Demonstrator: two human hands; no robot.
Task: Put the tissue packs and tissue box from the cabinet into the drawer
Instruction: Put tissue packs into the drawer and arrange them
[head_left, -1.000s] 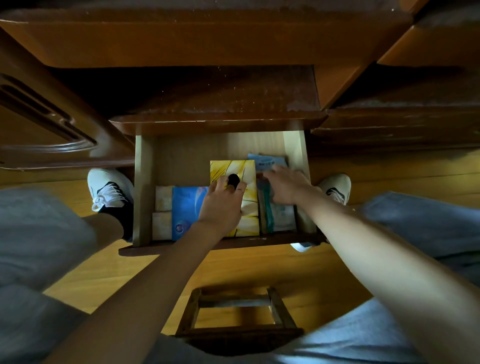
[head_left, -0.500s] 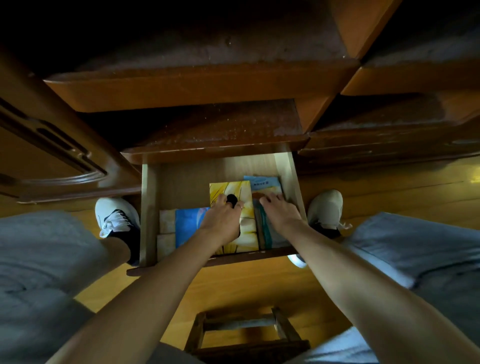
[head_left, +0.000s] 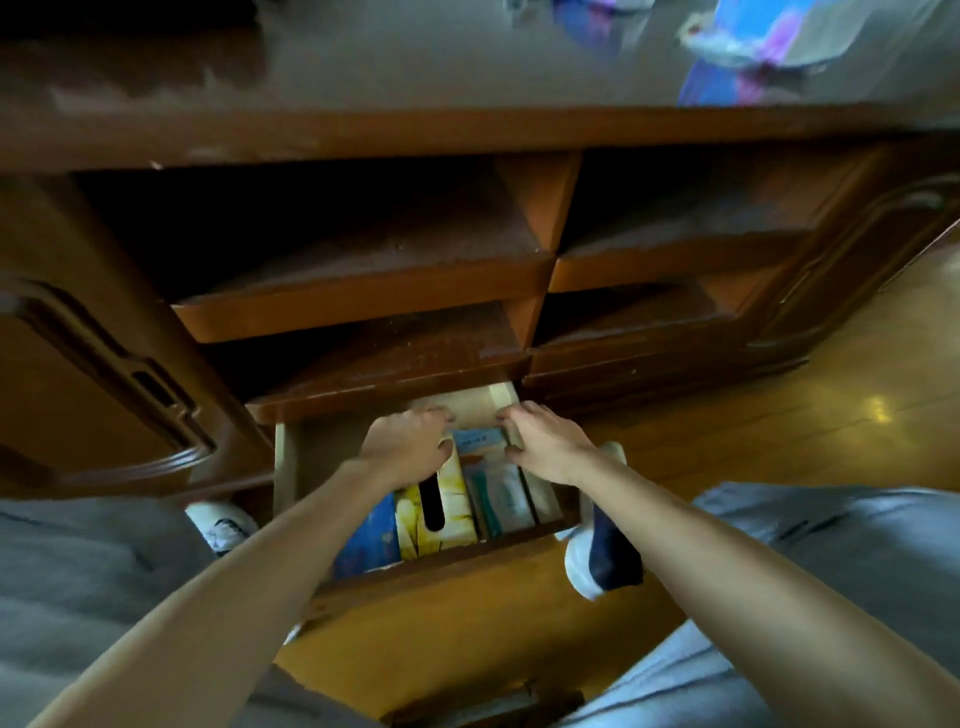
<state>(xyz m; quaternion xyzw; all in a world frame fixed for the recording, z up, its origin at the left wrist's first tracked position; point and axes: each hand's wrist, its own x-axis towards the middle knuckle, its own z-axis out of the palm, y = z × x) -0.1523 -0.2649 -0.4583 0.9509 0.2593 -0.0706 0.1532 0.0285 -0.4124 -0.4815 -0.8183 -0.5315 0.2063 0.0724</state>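
The wooden drawer (head_left: 283, 467) is pulled out under the cabinet shelves (head_left: 363, 280). Inside lie a blue tissue pack (head_left: 371, 540) at the left, a yellow tissue box (head_left: 452, 512) with a dark oval slot in the middle, and teal-and-white tissue packs (head_left: 501, 499) at the right. A light-blue pack (head_left: 478, 441) shows at the far end between my hands. My left hand (head_left: 410, 447) lies curled over the far end of the tissue box. My right hand (head_left: 545, 441) is curled at the far right corner, fingers on the light-blue pack.
An open cabinet door (head_left: 104, 374) stands at the left. My white shoes (head_left: 221, 525) (head_left: 582, 571) flank the drawer on the wooden floor. A small wooden stool (head_left: 488, 709) sits below, near my knees. Blurred blue and purple items (head_left: 753, 47) lie on the cabinet top.
My view has tilted up, so more of the cabinet shows. Both hands slid from the middle of the box and packs toward the drawer's far end.
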